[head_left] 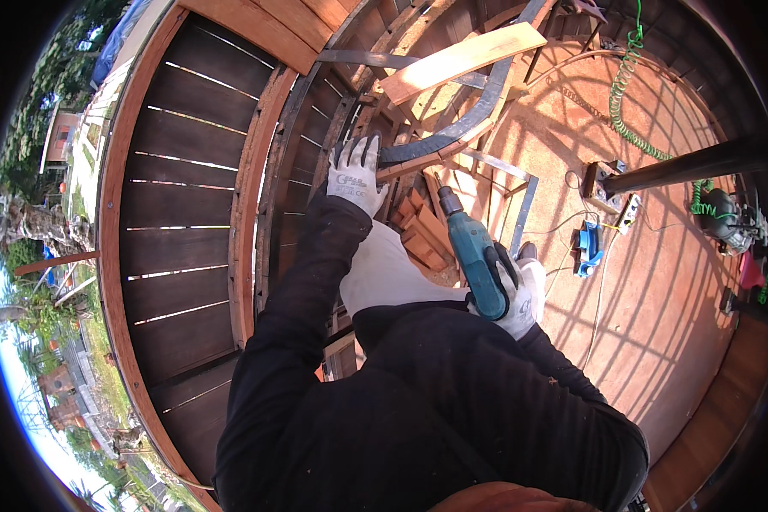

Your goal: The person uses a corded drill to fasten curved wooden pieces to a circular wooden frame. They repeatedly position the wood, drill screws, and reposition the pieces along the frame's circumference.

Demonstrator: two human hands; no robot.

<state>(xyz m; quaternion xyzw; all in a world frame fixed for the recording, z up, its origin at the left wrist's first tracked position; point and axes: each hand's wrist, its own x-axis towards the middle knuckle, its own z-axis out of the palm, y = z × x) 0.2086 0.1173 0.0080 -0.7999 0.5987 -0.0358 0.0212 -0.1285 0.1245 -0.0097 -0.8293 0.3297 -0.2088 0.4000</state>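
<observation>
My right hand (520, 294), in a white glove with dark fingertips, is wrapped round a teal power drill (472, 256). Its chuck points up and away from me, near some reddish-brown wood pieces. My left hand (356, 177), gloved in white and grey, lies with fingers stretched out by the near end of a curved frame (452, 136). That frame has a dark top strip over a wooden edge. Whether the fingertips press on the frame or on the slatted wall beside it, I cannot tell. A pale wooden board (465, 61) lies across the frame farther off.
On my left stands a dark slatted wall (188, 183) with reddish posts. Wood offcuts (425, 230) lie between my legs. To the right are a blue tool (586, 247), a power strip (630, 213), loose cables, a green coiled hose (620, 111) and a compressor (725, 218) near a black post (691, 164).
</observation>
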